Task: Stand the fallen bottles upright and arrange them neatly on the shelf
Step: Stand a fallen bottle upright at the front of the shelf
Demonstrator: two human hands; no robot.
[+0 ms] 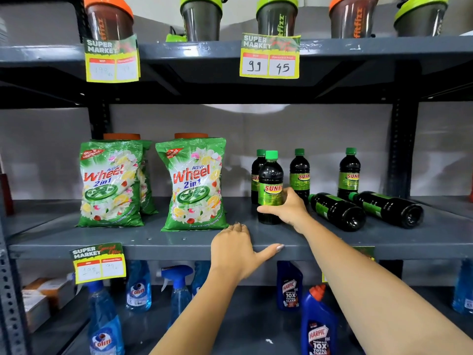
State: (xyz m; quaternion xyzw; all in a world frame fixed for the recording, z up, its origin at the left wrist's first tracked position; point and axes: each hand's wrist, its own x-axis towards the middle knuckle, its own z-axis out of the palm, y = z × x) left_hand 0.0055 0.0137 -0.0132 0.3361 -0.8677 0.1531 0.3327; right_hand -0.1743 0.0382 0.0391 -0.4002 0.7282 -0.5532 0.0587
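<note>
Gripping an upright Sunny bottle (270,188) mid-shelf (179,242), the right hand (286,207) is closing round its label; the left hand (236,248) is resting flat and spread on the edge. Two bottles (337,211) are lying just beside; a careless elbow could roll them off. Wheel packs (193,183) are standing left.

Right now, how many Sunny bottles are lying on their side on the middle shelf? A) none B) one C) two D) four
C: two fallen Sunny bottles lie at the right of the middle shelf, while the right hand holds an upright Sunny bottle.
</note>
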